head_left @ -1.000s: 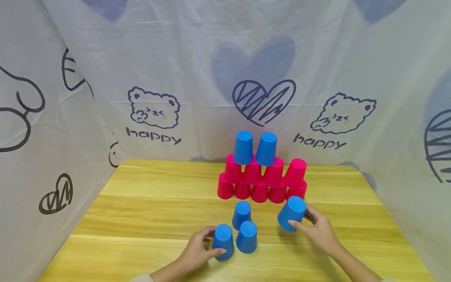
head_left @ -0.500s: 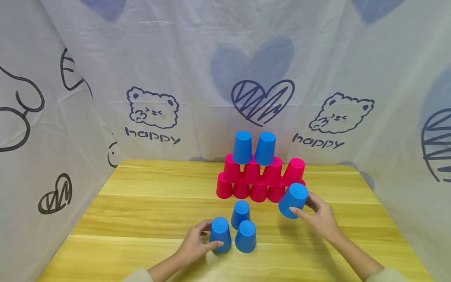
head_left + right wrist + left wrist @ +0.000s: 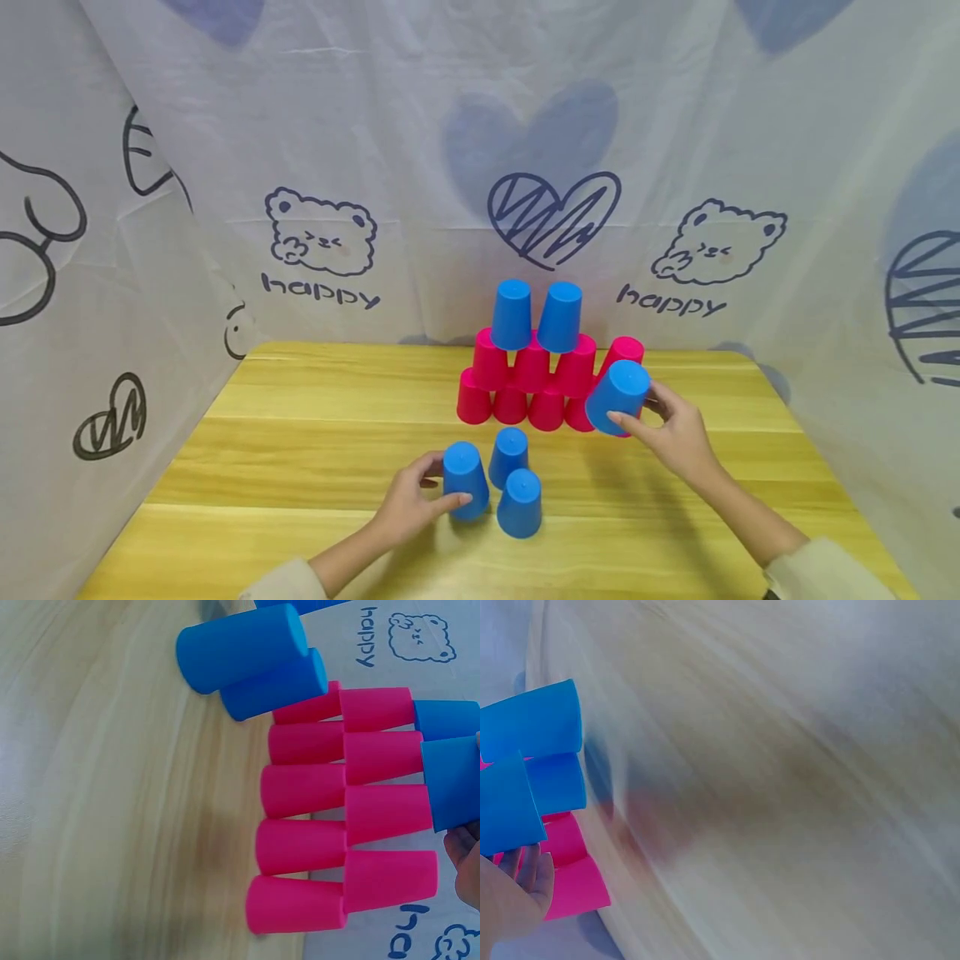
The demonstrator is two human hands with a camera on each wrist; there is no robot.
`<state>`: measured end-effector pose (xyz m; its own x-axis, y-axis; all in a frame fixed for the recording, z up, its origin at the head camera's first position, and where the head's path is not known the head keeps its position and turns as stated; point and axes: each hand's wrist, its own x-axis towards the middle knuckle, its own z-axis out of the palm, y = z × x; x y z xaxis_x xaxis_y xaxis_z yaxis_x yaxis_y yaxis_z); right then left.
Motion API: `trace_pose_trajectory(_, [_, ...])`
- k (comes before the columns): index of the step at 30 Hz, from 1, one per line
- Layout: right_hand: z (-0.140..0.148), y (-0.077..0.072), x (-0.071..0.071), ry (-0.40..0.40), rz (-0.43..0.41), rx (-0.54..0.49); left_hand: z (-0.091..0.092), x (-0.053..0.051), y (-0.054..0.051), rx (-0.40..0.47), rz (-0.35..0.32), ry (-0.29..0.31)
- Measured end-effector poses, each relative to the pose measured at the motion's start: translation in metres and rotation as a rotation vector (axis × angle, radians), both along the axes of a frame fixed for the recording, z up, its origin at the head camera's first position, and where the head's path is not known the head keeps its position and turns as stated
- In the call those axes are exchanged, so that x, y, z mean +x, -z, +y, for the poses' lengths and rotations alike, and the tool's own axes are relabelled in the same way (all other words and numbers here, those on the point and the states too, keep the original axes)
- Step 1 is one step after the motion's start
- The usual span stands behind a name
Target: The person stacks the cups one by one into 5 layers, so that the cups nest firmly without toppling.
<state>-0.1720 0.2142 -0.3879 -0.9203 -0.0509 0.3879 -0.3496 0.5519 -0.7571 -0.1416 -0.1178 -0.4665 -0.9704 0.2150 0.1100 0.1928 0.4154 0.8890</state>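
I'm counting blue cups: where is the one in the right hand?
In the head view, the blue cup is right of centre, held by the right hand, in front of the right end of the pink stack.

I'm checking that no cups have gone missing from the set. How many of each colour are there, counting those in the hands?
Pink cups: 9 (5 in the lower row, 4 above)
Blue cups: 6 (2 on top of the pink ones, 2 on the table, 1 in the left hand, 1 in the right hand)
Total: 15
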Motion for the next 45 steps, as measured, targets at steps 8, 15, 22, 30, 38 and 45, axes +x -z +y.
trace_pose_trajectory(8, [-0.006,-0.012,-0.006,0.001,-0.021,-0.004,-0.001,-0.007,-0.017,-0.014,0.046,0.001])
trace_pose_trajectory(15, [0.004,-0.004,-0.024,-0.055,0.071,-0.090,-0.005,-0.014,-0.036,0.036,0.048,-0.050])
trace_pose_trajectory(22, [-0.002,-0.024,-0.022,-0.001,0.058,-0.040,-0.008,-0.019,-0.053,0.037,0.063,-0.057])
trace_pose_trajectory(30, [-0.006,-0.037,-0.035,0.052,0.007,-0.045,-0.007,-0.024,-0.076,0.033,0.104,-0.044])
trace_pose_trajectory(38, [-0.003,-0.041,-0.049,0.042,-0.015,-0.053,-0.007,-0.030,-0.105,0.006,0.193,-0.028])
trace_pose_trajectory(45, [-0.001,-0.044,-0.059,0.068,-0.025,-0.042,-0.003,-0.035,-0.126,0.010,0.190,-0.026])
